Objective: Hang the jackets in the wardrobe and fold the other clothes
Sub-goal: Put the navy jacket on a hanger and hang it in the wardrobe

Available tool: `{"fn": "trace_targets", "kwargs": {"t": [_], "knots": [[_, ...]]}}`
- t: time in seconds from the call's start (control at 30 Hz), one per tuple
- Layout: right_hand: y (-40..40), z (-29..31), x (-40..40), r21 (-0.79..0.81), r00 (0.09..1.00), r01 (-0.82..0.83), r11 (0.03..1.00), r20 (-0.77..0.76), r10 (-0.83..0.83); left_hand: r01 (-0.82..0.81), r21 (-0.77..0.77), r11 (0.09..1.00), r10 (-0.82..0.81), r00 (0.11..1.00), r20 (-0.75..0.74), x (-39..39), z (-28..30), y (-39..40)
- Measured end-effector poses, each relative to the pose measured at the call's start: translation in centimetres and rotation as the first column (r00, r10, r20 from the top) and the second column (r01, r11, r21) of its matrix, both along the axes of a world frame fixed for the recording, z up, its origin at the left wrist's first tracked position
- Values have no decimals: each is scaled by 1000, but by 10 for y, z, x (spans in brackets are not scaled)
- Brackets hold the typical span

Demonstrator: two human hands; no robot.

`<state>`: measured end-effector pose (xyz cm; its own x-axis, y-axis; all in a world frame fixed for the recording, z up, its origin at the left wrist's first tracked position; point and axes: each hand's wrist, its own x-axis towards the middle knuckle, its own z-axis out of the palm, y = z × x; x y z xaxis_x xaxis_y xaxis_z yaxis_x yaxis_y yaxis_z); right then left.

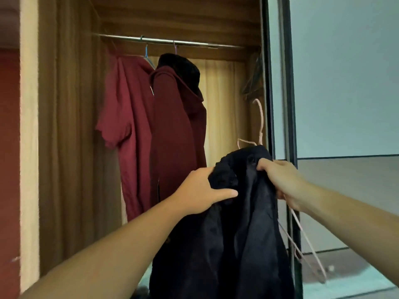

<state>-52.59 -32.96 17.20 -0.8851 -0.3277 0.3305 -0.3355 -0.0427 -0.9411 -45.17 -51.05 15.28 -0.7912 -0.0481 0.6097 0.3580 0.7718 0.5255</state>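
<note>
A black jacket (235, 229) hangs from both my hands in front of the open wardrobe. My left hand (200, 188) grips its bunched collar on the left. My right hand (282, 182) grips the collar's right side together with a pink wire hanger (260, 124), whose hook sticks up above the jacket and whose lower part shows below my wrist. Inside, a metal rail (164, 41) carries a red T-shirt (127, 117) on a blue hanger and a dark red hooded jacket (177, 130) on a purple one.
The wardrobe's wooden left wall (71, 126) and its dark sliding-door frame (269, 83) bound the opening. The rail is bare to the right of the hooded jacket. A pale sliding door panel (345, 78) fills the right side.
</note>
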Motion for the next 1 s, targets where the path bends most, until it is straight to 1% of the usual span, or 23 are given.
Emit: {"fn": "trace_targets", "kwargs": {"t": [0.07,0.13,0.2,0.3,0.37,0.43,0.47,0.53,0.6,0.63,0.67,0.73,0.8,0.83,0.9,0.93,1.0], "knots": [[19,-16,12,51,999,18,999,26,-19,-64,5,998,64,998,7,18,-13,1],[37,-34,27,171,1000,20,985,20,-24,-97,42,994,96,995,27,36,-26,1],[49,-52,43,300,999,16,954,23,-24,-82,114,990,78,996,41,53,-38,-3],[56,-80,73,452,996,44,891,47,-73,-77,213,974,68,996,52,77,-57,-8],[55,-102,90,512,991,75,856,56,-120,-68,247,967,51,996,73,93,-69,-15],[57,-124,105,542,987,73,837,81,-138,-58,279,959,32,995,94,111,-82,-21],[60,-134,114,571,986,46,819,107,-130,-52,300,953,20,994,111,121,-88,-22],[65,-149,135,659,979,-59,750,186,-86,-36,330,943,-17,988,156,139,-98,-19],[66,-163,156,703,958,-171,691,283,-50,-11,319,948,-47,984,173,155,-104,-8],[62,-171,166,702,952,-182,689,300,-54,0,293,956,-53,984,173,161,-105,0],[56,-178,174,684,950,-160,712,302,-76,7,262,965,-55,982,178,167,-105,8],[43,-193,185,620,952,-73,781,276,-131,27,210,977,-70,977,201,177,-104,26],[35,-202,188,565,958,34,825,217,-188,27,133,991,-56,974,219,187,-103,41],[36,-204,189,539,958,77,839,193,-212,18,70,997,-33,974,223,191,-103,47],[46,-201,196,464,950,131,876,194,-245,1,-40,999,9,973,229,198,-107,55],[54,-199,199,426,950,129,895,207,-235,-20,-79,997,38,973,227,200,-111,56],[70,-195,207,336,954,118,934,224,-201,-113,-141,984,139,972,191,204,-118,54]]}}
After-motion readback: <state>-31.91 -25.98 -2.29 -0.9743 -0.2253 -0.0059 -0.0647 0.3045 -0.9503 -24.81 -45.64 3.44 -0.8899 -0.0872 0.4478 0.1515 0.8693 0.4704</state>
